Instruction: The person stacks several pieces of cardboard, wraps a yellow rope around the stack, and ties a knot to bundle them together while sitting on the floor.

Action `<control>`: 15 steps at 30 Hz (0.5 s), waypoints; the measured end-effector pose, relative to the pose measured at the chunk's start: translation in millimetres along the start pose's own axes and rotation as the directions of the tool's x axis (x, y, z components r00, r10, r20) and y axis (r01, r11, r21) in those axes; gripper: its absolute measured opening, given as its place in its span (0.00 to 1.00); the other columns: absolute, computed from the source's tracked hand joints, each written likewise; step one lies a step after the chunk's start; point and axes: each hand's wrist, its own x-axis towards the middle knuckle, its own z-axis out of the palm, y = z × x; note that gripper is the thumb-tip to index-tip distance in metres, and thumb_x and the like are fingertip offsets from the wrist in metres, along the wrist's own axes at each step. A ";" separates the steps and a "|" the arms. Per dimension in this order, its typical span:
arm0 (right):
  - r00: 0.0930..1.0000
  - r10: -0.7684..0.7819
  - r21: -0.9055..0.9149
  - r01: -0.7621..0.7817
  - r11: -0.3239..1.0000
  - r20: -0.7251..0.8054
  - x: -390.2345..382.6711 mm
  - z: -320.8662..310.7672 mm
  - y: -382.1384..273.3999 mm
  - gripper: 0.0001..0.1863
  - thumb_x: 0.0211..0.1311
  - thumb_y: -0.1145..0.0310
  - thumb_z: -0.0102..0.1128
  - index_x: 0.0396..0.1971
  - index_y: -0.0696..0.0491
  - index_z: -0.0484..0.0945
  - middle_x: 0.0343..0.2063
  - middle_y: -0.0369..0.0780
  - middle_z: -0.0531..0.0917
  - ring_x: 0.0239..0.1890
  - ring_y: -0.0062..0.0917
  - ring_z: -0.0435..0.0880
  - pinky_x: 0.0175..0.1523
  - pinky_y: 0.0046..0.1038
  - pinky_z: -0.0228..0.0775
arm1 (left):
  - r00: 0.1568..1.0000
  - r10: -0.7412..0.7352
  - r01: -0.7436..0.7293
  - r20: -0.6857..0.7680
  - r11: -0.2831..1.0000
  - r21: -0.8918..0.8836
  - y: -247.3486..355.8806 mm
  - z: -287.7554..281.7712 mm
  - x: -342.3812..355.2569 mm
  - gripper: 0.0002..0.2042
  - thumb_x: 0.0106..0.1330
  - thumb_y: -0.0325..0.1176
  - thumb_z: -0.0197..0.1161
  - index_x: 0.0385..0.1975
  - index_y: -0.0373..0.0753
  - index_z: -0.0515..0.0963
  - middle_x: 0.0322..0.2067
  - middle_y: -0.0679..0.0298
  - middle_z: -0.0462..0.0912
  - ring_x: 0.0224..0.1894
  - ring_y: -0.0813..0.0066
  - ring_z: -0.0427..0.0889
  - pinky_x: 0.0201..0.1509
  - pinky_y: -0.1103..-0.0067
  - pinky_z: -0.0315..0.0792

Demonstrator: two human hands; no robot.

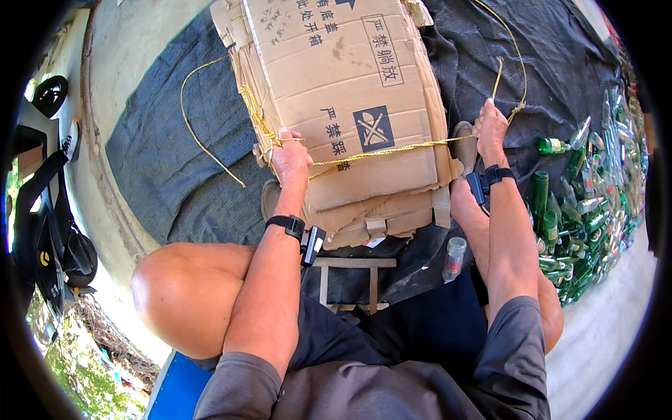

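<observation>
Cardboard stack lies flat at 12 o'clock. A heap of mostly green bottles spreads at 3 o'clock. Yellow rope runs across the stack's near part. At 11 o'clock the left hand is curled closed around rope; at 2 o'clock the right hand grips it too, fingers folded. 1 clear container sits at 4 o'clock.

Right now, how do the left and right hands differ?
Position: the left hand is over the left part of the cardboard; the right hand is beyond its right edge.
Rope: at the left hand the yellow rope is bunched; at the right hand it isn't.
Shared: both grip the rope; both wrists wear black straps.
</observation>
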 end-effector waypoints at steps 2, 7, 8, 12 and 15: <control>0.997 -0.020 -0.066 0.024 0.998 0.073 -3.5 3.2 -5.7 0.20 0.74 0.54 0.56 0.22 0.47 0.69 0.14 0.27 0.64 0.11 0.13 0.60 0.16 0.22 0.51 | 1.000 0.013 -0.013 -0.006 1.000 -0.016 7.8 1.3 0.6 0.17 0.79 0.46 0.50 0.34 0.38 0.70 0.12 0.72 0.58 0.08 0.80 0.54 0.11 0.77 0.51; 0.961 -0.123 -0.393 0.216 0.894 0.248 -22.5 16.6 -35.5 0.22 0.73 0.51 0.57 0.21 0.50 0.73 0.12 0.28 0.66 0.12 0.13 0.63 0.17 0.22 0.54 | 0.999 0.038 -0.038 0.034 0.999 -0.002 30.9 8.3 -9.6 0.16 0.76 0.44 0.50 0.32 0.39 0.72 0.12 0.72 0.61 0.09 0.78 0.60 0.12 0.76 0.57; 0.938 -0.175 -0.456 0.303 0.837 0.300 -27.7 22.1 -43.3 0.24 0.73 0.51 0.57 0.23 0.55 0.78 0.13 0.31 0.71 0.14 0.17 0.69 0.20 0.25 0.61 | 0.997 0.061 -0.061 0.053 0.998 -0.008 36.7 16.1 -11.3 0.14 0.76 0.43 0.52 0.33 0.39 0.72 0.12 0.72 0.59 0.09 0.79 0.58 0.12 0.76 0.55; 0.707 -0.345 -0.536 0.699 0.474 0.617 -64.3 54.0 -54.0 0.21 0.67 0.53 0.65 0.30 0.59 0.82 0.16 0.39 0.77 0.21 0.24 0.78 0.30 0.31 0.73 | 0.959 0.149 -0.191 0.240 0.967 0.166 72.3 57.8 -50.7 0.13 0.75 0.43 0.55 0.40 0.39 0.74 0.19 0.70 0.66 0.16 0.82 0.63 0.18 0.80 0.61; 0.656 -0.185 -0.499 0.700 0.510 0.732 -131.7 95.9 -64.9 0.21 0.60 0.53 0.72 0.32 0.60 0.84 0.21 0.45 0.83 0.25 0.30 0.82 0.36 0.34 0.77 | 0.895 0.210 -0.339 0.393 0.892 0.297 75.4 81.9 -45.6 0.12 0.75 0.41 0.55 0.43 0.38 0.76 0.28 0.67 0.72 0.22 0.80 0.68 0.26 0.79 0.68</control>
